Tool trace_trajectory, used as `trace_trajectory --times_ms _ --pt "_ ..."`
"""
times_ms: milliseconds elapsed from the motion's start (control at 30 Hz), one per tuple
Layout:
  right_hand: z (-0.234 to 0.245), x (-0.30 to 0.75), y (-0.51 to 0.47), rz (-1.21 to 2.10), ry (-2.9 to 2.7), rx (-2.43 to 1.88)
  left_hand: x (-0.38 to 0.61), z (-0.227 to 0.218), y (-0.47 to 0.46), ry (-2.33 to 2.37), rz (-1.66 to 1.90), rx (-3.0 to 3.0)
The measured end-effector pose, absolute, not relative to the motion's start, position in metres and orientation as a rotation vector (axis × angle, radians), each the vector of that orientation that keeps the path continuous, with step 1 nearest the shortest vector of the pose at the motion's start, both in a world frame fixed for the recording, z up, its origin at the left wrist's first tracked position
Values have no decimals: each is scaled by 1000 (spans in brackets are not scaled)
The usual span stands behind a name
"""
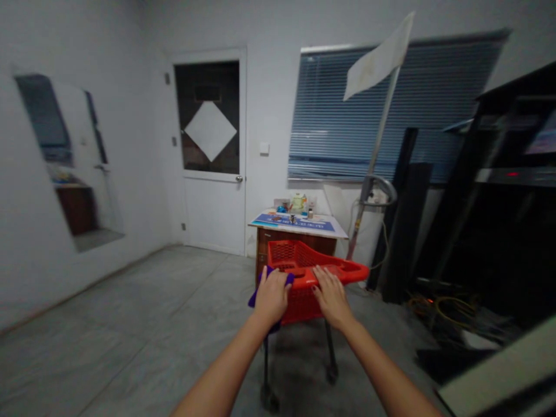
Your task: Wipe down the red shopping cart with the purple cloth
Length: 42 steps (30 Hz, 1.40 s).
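A red plastic shopping cart (304, 304) with a basket of pierced sides stands in front of me on dark legs with wheels. At the left part of its near rim, my left hand (272, 295) is closed on a purple cloth (252, 300), which hangs out beside the fingers and lies against the cart. My right hand (330, 294) rests on the rim further right, its fingers stretched out over the red plastic and holding nothing loose. The underside of both hands is hidden.
Beyond the cart is a wooden cabinet (263, 246) with a blue printed sheet (299, 222) and small bottles on top. A white door (212, 214) stands behind to the left. On the right are a pole with a white flag (380, 61), dark panels and cables (454, 307) on the floor.
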State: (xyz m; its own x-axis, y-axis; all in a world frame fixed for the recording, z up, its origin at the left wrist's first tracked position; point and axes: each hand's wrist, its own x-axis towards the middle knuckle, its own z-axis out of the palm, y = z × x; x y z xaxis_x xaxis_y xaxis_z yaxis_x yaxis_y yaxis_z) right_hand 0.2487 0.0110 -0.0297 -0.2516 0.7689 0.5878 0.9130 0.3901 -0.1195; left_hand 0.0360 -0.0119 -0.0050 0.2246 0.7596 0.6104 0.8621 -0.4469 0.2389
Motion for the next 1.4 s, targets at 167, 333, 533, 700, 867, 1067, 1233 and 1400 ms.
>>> trace_trajectory --times_ms 167,333,533,700,867,1067,1233,1400 --pt "-40 230 13 -359 -2003 -1405 55 -7 -15 -1625 -998 -2198" --pt "-34 231 10 -368 -2006 -1413 69 -6 -18 -1558 -980 -2225" --pt "-27 232 4 -332 -2047 -1401 38 -7 -26 -1566 -967 -2246" --pt "-29 219 0 -285 -2020 -1404 41 -7 -26 -1664 -992 -2151" --pt "-30 215 0 -279 -2007 -1422 64 5 -19 -1636 -938 -2235" --pt "-30 218 0 -307 -2018 -1412 36 8 -21 -1616 -932 -2317" --pt "-34 213 0 -351 -1984 -1389 29 6 -25 -1697 -913 -2169" --pt "-37 211 3 -391 -1968 -1395 64 13 -18 -1640 -851 -2240"
